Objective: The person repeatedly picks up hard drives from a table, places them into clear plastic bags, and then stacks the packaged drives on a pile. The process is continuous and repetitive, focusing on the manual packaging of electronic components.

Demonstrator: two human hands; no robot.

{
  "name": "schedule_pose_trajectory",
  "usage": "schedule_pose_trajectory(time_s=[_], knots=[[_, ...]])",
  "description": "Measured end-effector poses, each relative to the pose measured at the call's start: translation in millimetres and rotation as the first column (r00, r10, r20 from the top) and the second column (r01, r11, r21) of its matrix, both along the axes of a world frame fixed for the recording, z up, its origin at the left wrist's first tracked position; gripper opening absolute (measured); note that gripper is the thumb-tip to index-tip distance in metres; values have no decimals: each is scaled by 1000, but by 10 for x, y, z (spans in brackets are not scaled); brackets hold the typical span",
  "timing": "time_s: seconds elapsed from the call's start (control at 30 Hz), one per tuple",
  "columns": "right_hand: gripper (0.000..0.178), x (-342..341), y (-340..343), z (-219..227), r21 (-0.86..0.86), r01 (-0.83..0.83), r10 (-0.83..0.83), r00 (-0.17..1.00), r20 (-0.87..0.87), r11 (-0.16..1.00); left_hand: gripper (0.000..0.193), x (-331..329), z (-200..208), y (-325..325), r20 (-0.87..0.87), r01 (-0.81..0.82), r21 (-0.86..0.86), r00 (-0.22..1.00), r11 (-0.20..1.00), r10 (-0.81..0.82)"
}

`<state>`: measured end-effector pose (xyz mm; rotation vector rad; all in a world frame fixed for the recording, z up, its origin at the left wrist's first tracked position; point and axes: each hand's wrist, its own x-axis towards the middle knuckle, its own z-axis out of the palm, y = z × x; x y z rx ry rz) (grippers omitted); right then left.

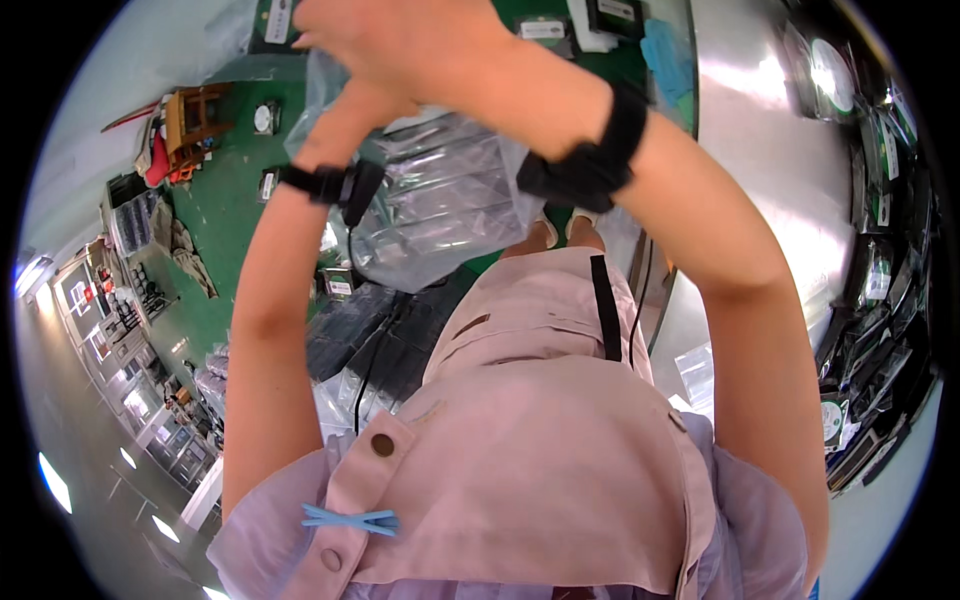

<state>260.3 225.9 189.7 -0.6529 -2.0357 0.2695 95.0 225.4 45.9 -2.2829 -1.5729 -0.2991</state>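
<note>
Two hands crossed at the top of a clear bag of flat packs

Far left: a wooden chair (195,120), with red and dark items on and against it, stood on the green floor (215,250). Right of the chair, a small dark packet with a round white label (266,118) lay on the same floor.

Left of centre: the left hand (360,108), a black wristband (335,186) on its wrist, was at the upper left part of the bag. Its fingers were mostly hidden by the other hand; could not tell whether they pinched the film.

Centre: the clear plastic bag (440,195) hung in front of the person, below the hands, with several flat packs showing in rows through the film. The right hand (400,40) reached across from the right and overlapped the left one. Its fingers ran toward the upper left, partly blurred; grip could not be told. Dark wrapped bundles (375,335) lay lower down, beside the person's pink apron (530,450).

Right: crumpled blue plastic (666,58) lay near a shiny metal surface (755,190). Along the far right edge were piled dark packets in clear film (880,200).
</note>
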Motion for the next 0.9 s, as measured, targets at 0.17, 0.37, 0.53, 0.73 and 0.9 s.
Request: schedule_pose_trajectory(time_s=[0.17,0.37,0.53,0.73,0.9], knots=[[43,305,-786,-367,-330,-354,436,873,220,875,24,77,596,-575,351,323,-774,935,544,-54],[45,356,-1257,-775,-370,-277,432,782,450,887,29,293,364,-1089,-198,-199,-980,972,0,128],[4,304,-1425,-793,-363,-469,592,683,428,805,35,417,360,-1477,74,-138,-868,914,477,400],[9,807,-1500,-387,-25,-543,519,788,331,839,51,247,298,-995,41,89,-868,993,489,-108],[7,1048,-1523,-496,-13,-507,497,840,215,862,42,426,236,-813,-85,-16,-939,979,343,-185]])
